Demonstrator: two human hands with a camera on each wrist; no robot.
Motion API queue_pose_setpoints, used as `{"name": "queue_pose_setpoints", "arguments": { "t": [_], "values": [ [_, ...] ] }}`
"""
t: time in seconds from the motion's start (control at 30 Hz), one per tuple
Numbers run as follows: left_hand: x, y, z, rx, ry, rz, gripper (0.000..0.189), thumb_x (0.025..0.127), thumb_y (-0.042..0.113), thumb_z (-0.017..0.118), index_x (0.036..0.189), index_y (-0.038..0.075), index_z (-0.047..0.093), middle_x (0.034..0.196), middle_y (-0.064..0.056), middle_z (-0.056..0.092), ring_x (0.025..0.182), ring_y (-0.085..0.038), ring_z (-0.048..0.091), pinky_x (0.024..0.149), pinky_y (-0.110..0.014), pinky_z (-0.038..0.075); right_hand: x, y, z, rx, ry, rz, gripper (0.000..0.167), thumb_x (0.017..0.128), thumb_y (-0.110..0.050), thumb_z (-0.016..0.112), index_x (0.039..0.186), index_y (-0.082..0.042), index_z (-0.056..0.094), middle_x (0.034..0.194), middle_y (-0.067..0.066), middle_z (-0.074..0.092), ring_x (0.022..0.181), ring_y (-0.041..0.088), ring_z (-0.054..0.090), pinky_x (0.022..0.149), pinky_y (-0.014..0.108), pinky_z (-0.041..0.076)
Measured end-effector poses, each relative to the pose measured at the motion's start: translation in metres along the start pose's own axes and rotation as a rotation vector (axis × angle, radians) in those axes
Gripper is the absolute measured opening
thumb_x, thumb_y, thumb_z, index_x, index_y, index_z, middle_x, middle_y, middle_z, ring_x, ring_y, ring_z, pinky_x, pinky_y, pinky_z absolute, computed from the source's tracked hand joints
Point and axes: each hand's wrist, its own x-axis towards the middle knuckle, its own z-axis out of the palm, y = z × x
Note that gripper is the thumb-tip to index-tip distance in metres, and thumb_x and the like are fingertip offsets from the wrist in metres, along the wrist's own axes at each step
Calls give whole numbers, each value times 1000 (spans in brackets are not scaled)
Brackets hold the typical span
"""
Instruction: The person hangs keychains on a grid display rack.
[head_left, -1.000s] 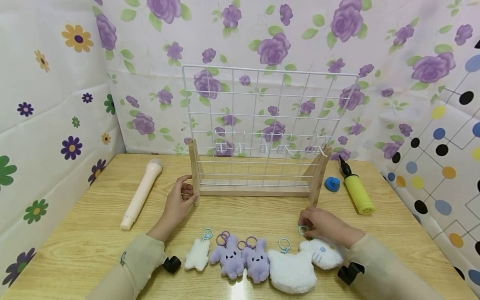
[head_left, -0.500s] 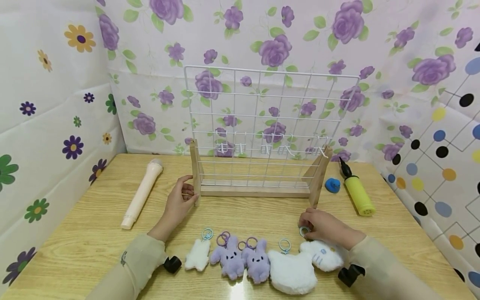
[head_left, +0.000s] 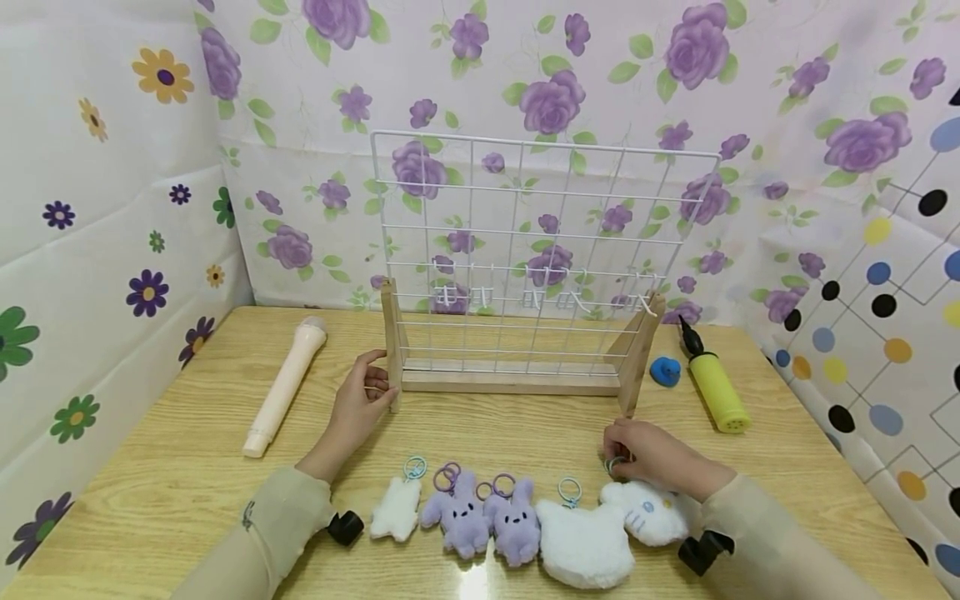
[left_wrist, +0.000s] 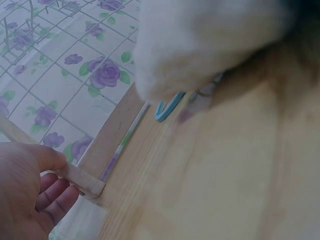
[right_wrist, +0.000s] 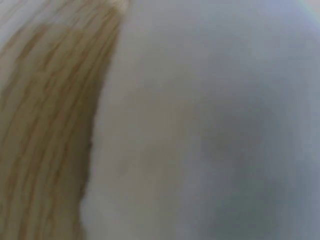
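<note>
Keychain (head_left: 656, 517) first, a white plush cat face lying at the right-hand end of a row towards the table's (head_left: 172, 517) front edge, and the right hand (head_left: 652, 454) has its blue ring (head_left: 613, 467) pinched in its fingertips! The close-up from that wrist is all white blur, no help there. Snug against it lies the bigger white plush (head_left: 585, 546), then two purple rabbits (head_left: 514, 529), then the small white plush (head_left: 395, 510).

Farther back, the left hand (head_left: 360, 402) grips the left post (head_left: 392, 346) of the wire rack (head_left: 510, 383), which carries hooks (head_left: 482, 297) across its mesh. What could spoil it? That ring looks slim, so a loose pinch might let it slip; a sideways tug could drag the neighbouring plush along. Too hard a push on the post, and the rack may skid or tip.

Out wide, a microphone (head_left: 287, 386) lies by the left edge; a blue duck (head_left: 665, 372) and yellow pump (head_left: 718, 392) sit near the right.
</note>
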Motion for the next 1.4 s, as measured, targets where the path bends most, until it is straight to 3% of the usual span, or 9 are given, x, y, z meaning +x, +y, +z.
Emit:
{"name": "queue_pose_setpoints", "arguments": {
  "t": [0.6, 0.8, 1.4],
  "values": [
    [-1, -1, -2, -2, -9, -21, 61, 86, -1, 68, 139, 6, 40, 105, -18, 57, 91, -27, 60, 71, -13, 49, -8, -1, -15, -14, 22, 9, 21, 84, -11, 72, 75, -23, 58, 77, -10, 50, 66, -1, 42, 58, 18, 38],
    [-2, 0, -2, -10, -23, -39, 61, 86, 0, 68, 140, 7, 39, 107, -18, 56, 92, -26, 59, 72, -15, 49, -15, -4, -31, -44, 40, 24, 23, 83, -11, 74, 76, -23, 56, 72, -13, 50, 64, -1, 40, 56, 18, 37],
    [-1, 2, -2, -3, -19, -11, 60, 87, 0, 67, 139, 6, 40, 106, -18, 57, 92, -27, 60, 72, -16, 49, -46, -7, -75, 40, 93, 96, 13, 87, -14, 69, 81, -21, 60, 73, -12, 57, 62, -5, 48, 55, 19, 44]
  ]
}}
